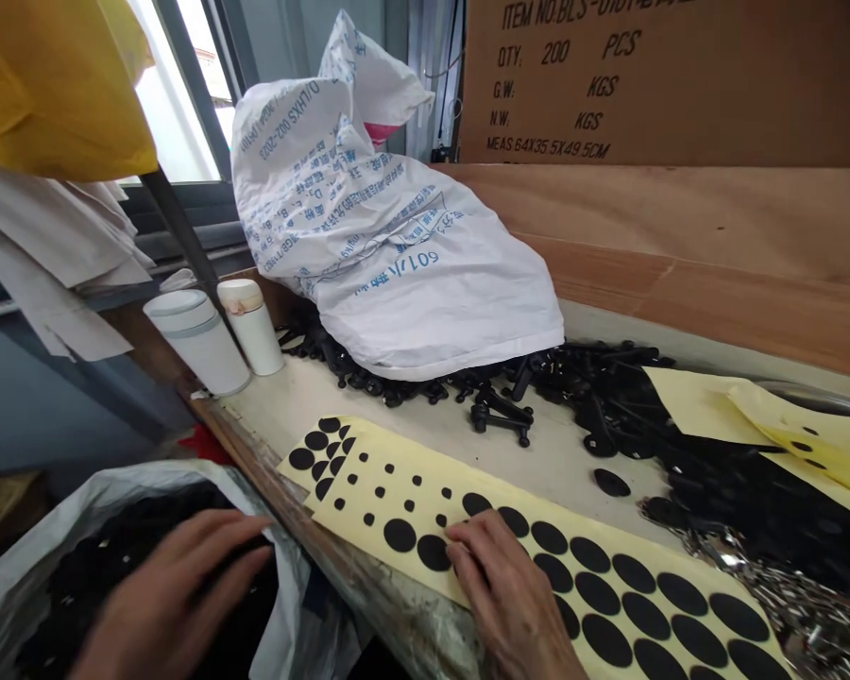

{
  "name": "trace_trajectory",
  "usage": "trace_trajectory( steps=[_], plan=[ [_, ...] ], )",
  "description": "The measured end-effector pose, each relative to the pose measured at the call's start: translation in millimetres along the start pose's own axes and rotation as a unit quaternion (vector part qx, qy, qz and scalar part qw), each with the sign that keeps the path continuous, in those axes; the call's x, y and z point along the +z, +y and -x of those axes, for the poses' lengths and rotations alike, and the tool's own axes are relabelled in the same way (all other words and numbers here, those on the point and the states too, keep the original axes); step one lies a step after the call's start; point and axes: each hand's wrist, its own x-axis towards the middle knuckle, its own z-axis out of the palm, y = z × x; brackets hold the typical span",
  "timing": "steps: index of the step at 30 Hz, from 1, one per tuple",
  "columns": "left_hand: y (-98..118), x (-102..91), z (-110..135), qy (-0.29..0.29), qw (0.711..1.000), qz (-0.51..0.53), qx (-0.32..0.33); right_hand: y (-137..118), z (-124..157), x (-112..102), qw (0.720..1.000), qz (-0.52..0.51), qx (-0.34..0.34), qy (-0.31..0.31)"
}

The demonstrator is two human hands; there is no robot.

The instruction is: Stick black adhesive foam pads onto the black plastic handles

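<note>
My right hand (514,595) lies on a yellow backing sheet (397,482) covered with black round stickers. Its fingertips press on the sheet beside one black disc (433,552), fingers held close together. My left hand (166,595) reaches into an open plastic bag (28,557) of small black parts below the table edge. Its fingers are stretched out over the parts, and I see nothing held in them.
A large white printed sack (389,227) spills black plastic parts (609,397) across the table. Two white cylindrical bottles (216,335) stand at the left corner. More yellow sheets (772,416) lie at right, shiny metal bits (772,586) below them. Cardboard boxes (666,76) stand behind.
</note>
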Motion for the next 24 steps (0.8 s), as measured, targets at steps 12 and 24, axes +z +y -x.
trace_trajectory(
  steps=[12,24],
  plan=[
    [53,91.9,-12,-0.162,0.971,-0.043,0.169,-24,-21,43,0.998,0.063,-0.015,0.024],
    [43,96.4,-7,-0.126,0.97,-0.035,0.203,-11,-13,55,1.0,-0.008,-0.004,0.01]
  ],
)
